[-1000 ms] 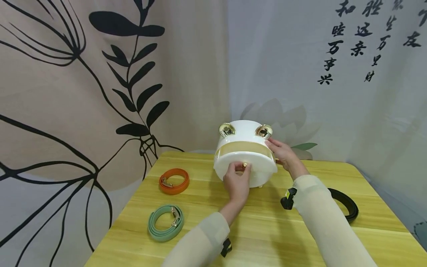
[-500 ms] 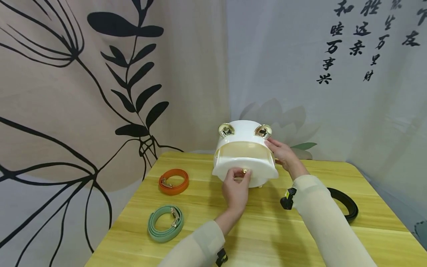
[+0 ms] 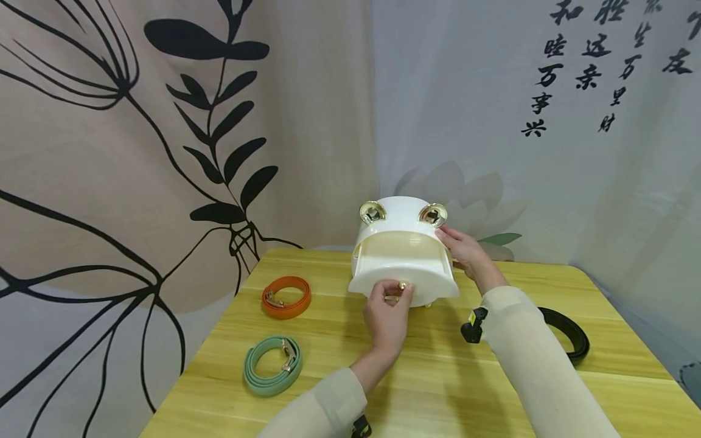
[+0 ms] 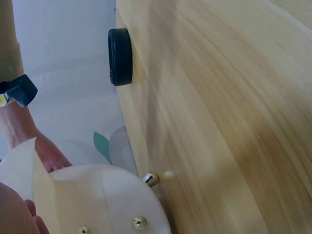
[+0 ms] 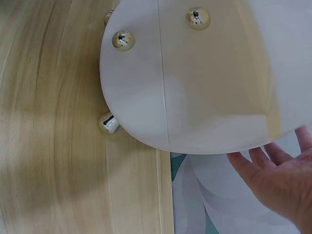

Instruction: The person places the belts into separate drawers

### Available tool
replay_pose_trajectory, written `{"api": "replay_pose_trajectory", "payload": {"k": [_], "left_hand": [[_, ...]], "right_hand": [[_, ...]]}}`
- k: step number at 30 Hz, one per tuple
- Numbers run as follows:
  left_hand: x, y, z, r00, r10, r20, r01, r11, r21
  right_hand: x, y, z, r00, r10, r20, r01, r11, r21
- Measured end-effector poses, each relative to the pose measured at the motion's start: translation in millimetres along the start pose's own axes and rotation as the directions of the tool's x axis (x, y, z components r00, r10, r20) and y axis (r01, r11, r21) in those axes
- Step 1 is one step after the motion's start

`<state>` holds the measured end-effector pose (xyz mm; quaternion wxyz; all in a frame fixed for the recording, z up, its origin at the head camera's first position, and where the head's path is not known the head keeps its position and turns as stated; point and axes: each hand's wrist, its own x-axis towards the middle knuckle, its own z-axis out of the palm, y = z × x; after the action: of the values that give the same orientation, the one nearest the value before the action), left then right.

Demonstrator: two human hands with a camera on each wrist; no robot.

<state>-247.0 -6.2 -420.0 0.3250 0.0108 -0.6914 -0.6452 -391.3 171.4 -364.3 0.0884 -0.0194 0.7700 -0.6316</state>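
While pinching a small gold knob (image 3: 403, 285) between the thumb and fingers of the left hand (image 3: 386, 317), bracing the side of a rounded white box (image 3: 405, 214) with the right hand (image 3: 465, 254), just below a gold ring (image 3: 432, 215); resting there with fingers apart and nearly straight at the rim, rather than clasping anything; likely held so to stop the box from sliding or tipping toward the near edge of the tabletop (image 3: 328, 267). Gripping by the knob probably for want of any other hold on the smooth top front panel (image 3: 405, 269); jutting out from the body, with a pale interior visible behind; cannot tell whether sliding or hinged. Set near the far edge of the tabletop, between its left and right edges, raised on gold ball feet (image 5: 109, 122); seemingly faced toward the near edge to bring the lower knobs (image 5: 123, 40) within reach too. Seeing, toward the left edge, a coiled orange strap (image 3: 280, 312) and, closer to the near edge, a coiled green strap (image 3: 268, 387); toward the right edge, partly hidden by the right sleeve (image 3: 539, 359), a coiled black strap (image 3: 580, 344); perhaps spaced out to leave both arms room.
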Motion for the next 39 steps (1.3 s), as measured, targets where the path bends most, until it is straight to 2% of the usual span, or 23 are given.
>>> {"api": "replay_pose_trajectory", "payload": {"k": [8, 13, 20, 29, 35, 39], "left_hand": [[-3.1, -3.3, -5.9, 0.999, 0.026, 0.025, -0.027, 0.999, 0.025], [-3.0, -3.7, -8.2, 0.998, 0.031, 0.050, -0.031, 0.999, -0.010], [3.0, -2.3, -19.2, 0.999, 0.021, 0.049, -0.018, 0.999, -0.050], [14.8, 4.5, -43.8, 0.996, 0.084, 0.021, -0.084, 0.996, -0.040], [30.7, -0.1, -65.4, 0.998, 0.063, 0.015, -0.064, 0.998, 0.026], [44.7, -2.7, -80.0, 0.997, 0.056, 0.056, -0.058, 0.997, 0.043]], "right_hand": [[-0.2, -0.1, 2.1, 1.000, -0.002, 0.003, 0.002, 1.000, 0.003], [0.5, 0.5, -0.8, 1.000, -0.008, 0.003, 0.008, 1.000, 0.011], [0.6, 1.9, -2.1, 1.000, -0.006, 0.013, 0.006, 1.000, 0.016], [-1.3, 3.1, 0.4, 1.000, -0.011, 0.020, 0.011, 1.000, 0.016], [-3.7, 3.1, -0.8, 1.000, -0.019, 0.019, 0.019, 1.000, 0.021], [-0.9, 3.5, -1.8, 0.999, -0.032, 0.030, 0.031, 0.999, 0.020]]}}
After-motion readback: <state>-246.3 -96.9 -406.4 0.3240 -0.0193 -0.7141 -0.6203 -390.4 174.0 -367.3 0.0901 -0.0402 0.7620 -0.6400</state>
